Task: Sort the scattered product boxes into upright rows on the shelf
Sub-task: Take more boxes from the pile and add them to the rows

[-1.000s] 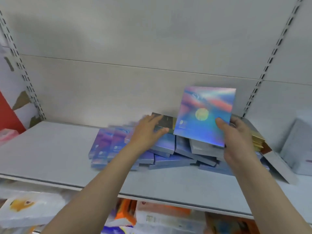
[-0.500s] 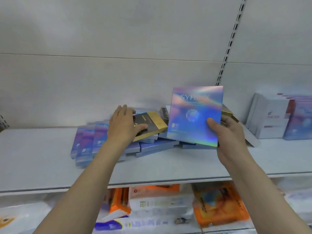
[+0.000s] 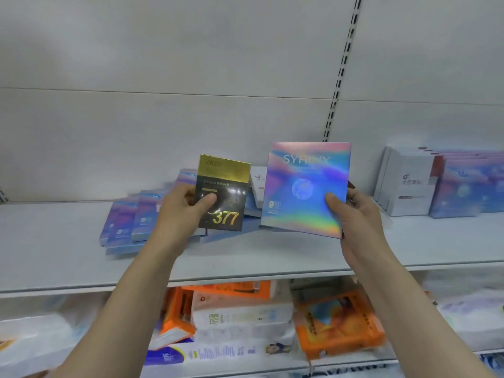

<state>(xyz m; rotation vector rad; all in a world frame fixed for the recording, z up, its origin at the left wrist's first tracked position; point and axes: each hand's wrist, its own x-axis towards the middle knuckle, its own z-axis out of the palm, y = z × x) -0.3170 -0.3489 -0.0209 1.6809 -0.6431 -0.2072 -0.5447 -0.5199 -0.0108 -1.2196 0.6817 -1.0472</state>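
— Where are we in the sorting?

— We have two boxes lifted off the pile, one in each hand, both held face-on above the shelf [image 3: 68, 257]. Our left hand [image 3: 178, 214] grips the black and gold "377" box [image 3: 222, 195], thumb across its front, fingers curled behind. Our right hand [image 3: 357, 214] holds the holographic SYHINX box [image 3: 306, 186] by its lower right corner, thumb on the face.

— So we judge this as the pick-and-identify step?

— Yes. We are comparing the two, and they are different products, so they look bound for separate rows.

— Where is the rest of the stock?

— The scattered pile [image 3: 136, 214] lies flat and overlapping at about nine to twelve o'clock from our hands, mostly blue-purple boxes of the SYHINX kind, leaning on one another. A white box [image 3: 257, 186] shows between the two we hold. At three o'clock, near the back wall, upright boxes [image 3: 409, 184] already stand in a row, white ones first, then blue-purple ones further right.

— What does the next move call for?

— We think the SYHINX box wants carrying towards three o'clock to stand with its like, set down on its bottom edge and leaned against a neighbour, since it is thin and would tip alone. The "377" box needs its own spot; we see no matching row yet.

— Anything else?

— Orange and white packs [image 3: 240, 315] crowd the lower shelf at six o'clock, apart from our task.
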